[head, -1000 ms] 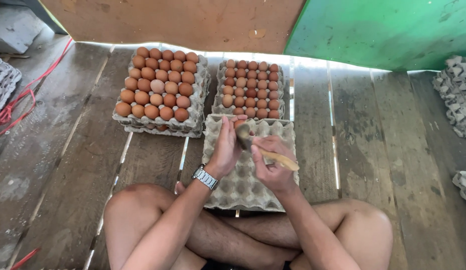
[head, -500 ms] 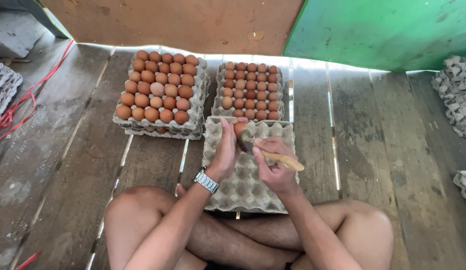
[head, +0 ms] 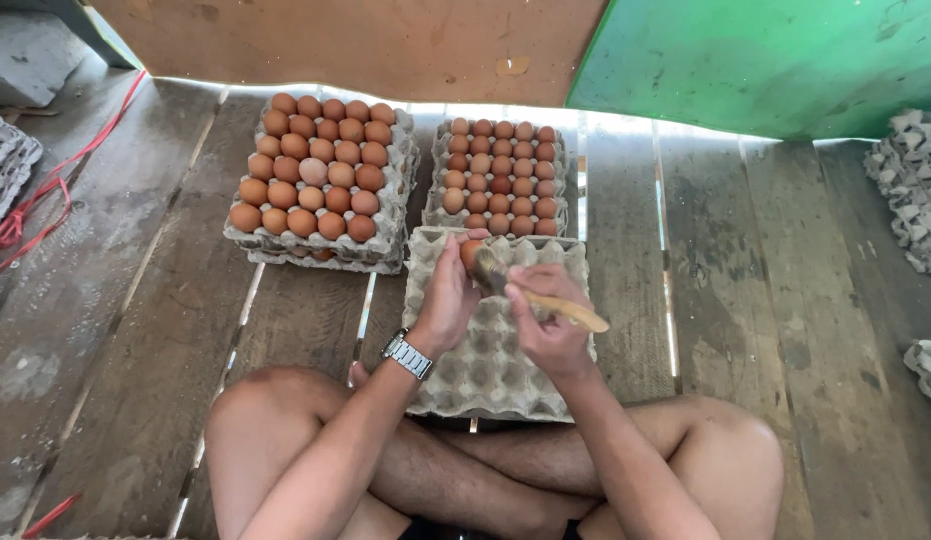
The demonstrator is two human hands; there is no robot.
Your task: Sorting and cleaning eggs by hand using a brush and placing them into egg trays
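1. Left hand grasps one brown egg at the fingertips, held over the far edge of the empty grey pulp egg tray lying on the plank floor.
2. Right hand is clenched on a wooden-handled brush; bristles touch the egg's right side, handle axis running right and toward the person.
3. Two full egg trays lie just beyond: the left stack and the right stack.
4. Bare planks lie to the right.
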